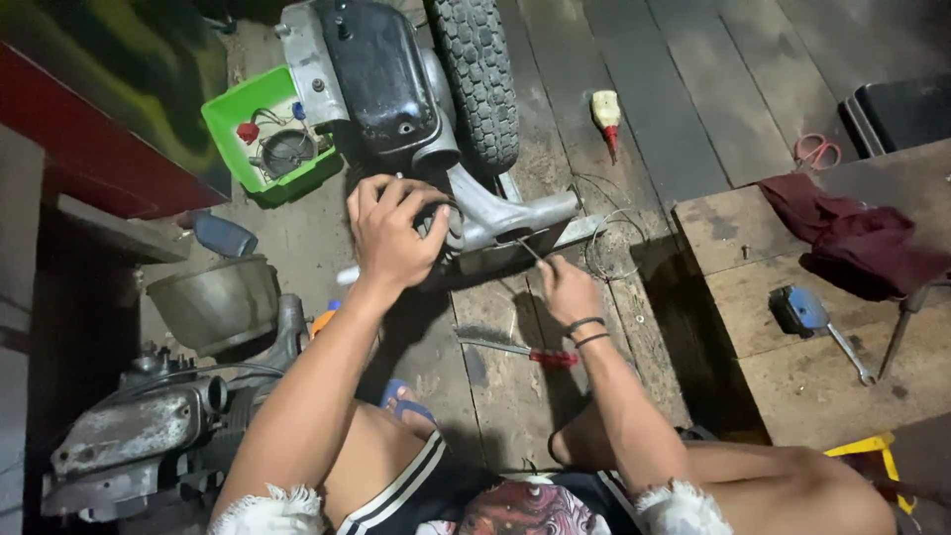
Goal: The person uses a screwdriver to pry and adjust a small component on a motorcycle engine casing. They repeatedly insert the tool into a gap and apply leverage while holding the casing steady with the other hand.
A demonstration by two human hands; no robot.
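A small vehicle's rear end lies on the plank floor: a black tank (381, 74), a knobby tyre (477, 74) and a grey metal swing arm (510, 211). My left hand (391, 233) grips a dark part at the arm's near end. My right hand (567, 287) holds a thin metal tool (528, 248) whose tip points up at the arm's underside. Thin wire (609, 238) loops off the arm's right end. Both forearms reach out from my bent knees.
A green tray (230, 129) of small parts sits at the left of the tank. A red-handled screwdriver (515, 347) lies on the floor. An engine block (139, 426) and metal bowl (213, 302) sit left. On the right, a wooden platform (792, 367) bears a maroon rag (862, 233) and a spanner (850, 354).
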